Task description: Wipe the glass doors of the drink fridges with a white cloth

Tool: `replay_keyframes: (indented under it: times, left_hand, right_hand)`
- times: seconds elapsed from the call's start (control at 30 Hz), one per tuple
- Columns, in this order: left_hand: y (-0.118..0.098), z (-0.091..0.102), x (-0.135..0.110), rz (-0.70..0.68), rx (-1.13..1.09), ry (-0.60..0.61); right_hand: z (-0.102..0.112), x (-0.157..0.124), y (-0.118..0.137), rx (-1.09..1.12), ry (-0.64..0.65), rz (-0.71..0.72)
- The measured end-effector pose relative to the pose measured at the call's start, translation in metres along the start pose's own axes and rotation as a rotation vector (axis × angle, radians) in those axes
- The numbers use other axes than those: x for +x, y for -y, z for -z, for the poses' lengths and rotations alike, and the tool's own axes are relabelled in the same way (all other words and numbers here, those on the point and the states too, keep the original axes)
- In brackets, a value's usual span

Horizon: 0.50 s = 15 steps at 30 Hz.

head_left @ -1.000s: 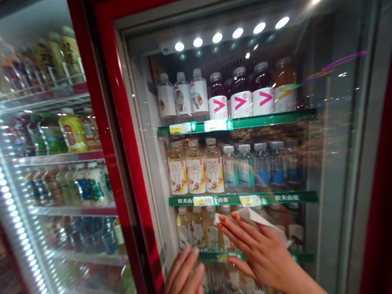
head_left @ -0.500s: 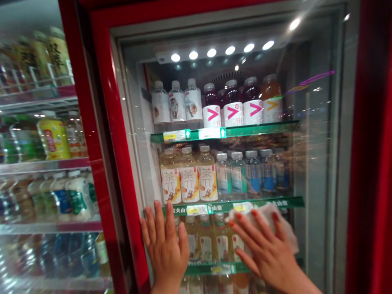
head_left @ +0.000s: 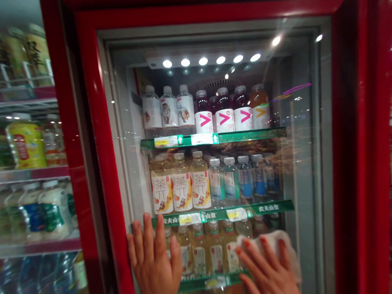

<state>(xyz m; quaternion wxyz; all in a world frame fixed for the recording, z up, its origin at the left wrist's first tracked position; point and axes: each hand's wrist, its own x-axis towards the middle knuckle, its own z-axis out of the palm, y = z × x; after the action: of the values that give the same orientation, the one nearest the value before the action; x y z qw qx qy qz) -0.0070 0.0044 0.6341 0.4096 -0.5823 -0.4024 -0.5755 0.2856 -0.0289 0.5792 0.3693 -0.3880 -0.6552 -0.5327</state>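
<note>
A white cloth or tissue point(head_left: 291, 251) lies flat between my right hand point(head_left: 267, 269) and the glass door point(head_left: 299, 160) of a red-framed drinks fridge. The fingers of that hand are spread over it, and its edge shows beyond the fingertips. My left hand point(head_left: 155, 264) rests at the lower left of the door with its fingers stretched upward, holding nothing; its outer edge is close to the red door frame point(head_left: 102, 167). Behind the glass, bottles of tea drink point(head_left: 181, 190) stand on the middle shelf.
Purple drink bottles point(head_left: 223, 116) and tiger-label bottles point(head_left: 169, 111) fill the top shelf. Another drinks cooler on the left holds a yellow bottle point(head_left: 25, 142) and several others. A further red frame point(head_left: 378, 157) stands at the right. Lights reflect on the glass.
My right hand and the cloth have moved down the glass, relative to the shelves. The view has shifted, so the fridge sits further left and slightly lower. My left hand stays outstretched.
</note>
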Motion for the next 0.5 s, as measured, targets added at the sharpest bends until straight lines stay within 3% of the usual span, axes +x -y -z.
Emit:
replay_keyframes:
  times: [0.1, 0.17, 0.2, 0.27, 0.37, 0.43, 0.5]
  left_hand:
    - [-0.002, -0.001, 0.001, 0.004, 0.007, -0.008]
    - [-0.003, 0.0, 0.002, 0.016, 0.005, -0.017]
    - [-0.003, 0.001, 0.003, 0.021, -0.004, -0.017]
    - [-0.001, 0.006, 0.001, 0.013, -0.039, -0.002]
    - [0.007, 0.013, -0.013, -0.029, -0.057, 0.062]
    - [0.013, 0.015, -0.03, -0.074, -0.019, 0.104]
    - [0.018, 0.013, -0.047, -0.103, 0.023, 0.109]
  right_hand:
    - [0.002, 0.019, -0.046, 0.014, -0.057, -0.483]
    - [-0.002, 0.053, -0.043, 0.02, -0.095, -0.637]
    - [-0.005, 0.067, -0.028, 0.027, -0.093, -0.615]
    - [-0.011, 0.074, 0.014, 0.034, -0.038, -0.395]
    - [-0.014, 0.034, 0.056, 0.023, -0.007, 0.023]
    - [-0.012, -0.002, 0.042, 0.02, -0.029, 0.078]
    - [-0.008, -0.016, 0.002, 0.033, -0.038, -0.129]
